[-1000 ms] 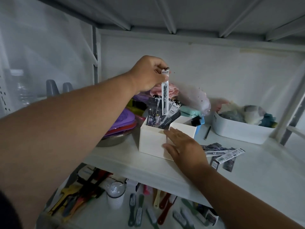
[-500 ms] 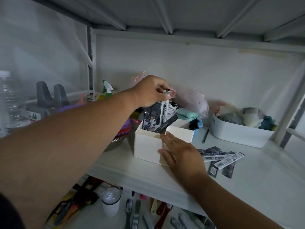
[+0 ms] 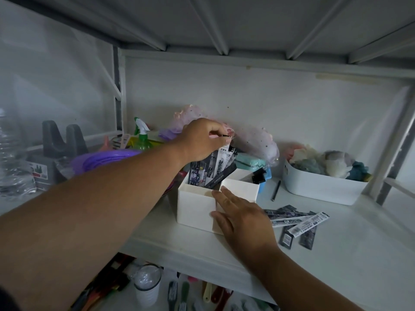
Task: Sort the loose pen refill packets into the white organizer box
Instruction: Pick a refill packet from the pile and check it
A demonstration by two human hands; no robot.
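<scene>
The white organizer box (image 3: 195, 207) stands on the shelf with several refill packets upright in its left compartment. My left hand (image 3: 202, 140) hovers over that compartment and pinches the top of a white refill packet (image 3: 222, 163) that is sunk in among the others. My right hand (image 3: 241, 215) rests flat against the box's front right corner, fingers straight. Several loose refill packets (image 3: 298, 223) lie on the shelf just right of my right hand.
A white bin of soft toys (image 3: 323, 190) sits at the back right, with a dark pen (image 3: 275, 190) beside it. Purple bowls (image 3: 105, 159) and a green spray bottle (image 3: 142, 135) crowd the left. Brushes (image 3: 179, 295) and a cup (image 3: 147, 286) lie on the lower shelf.
My left hand has lowered the white packet from high above the box down into the left compartment. My right hand stays on the box.
</scene>
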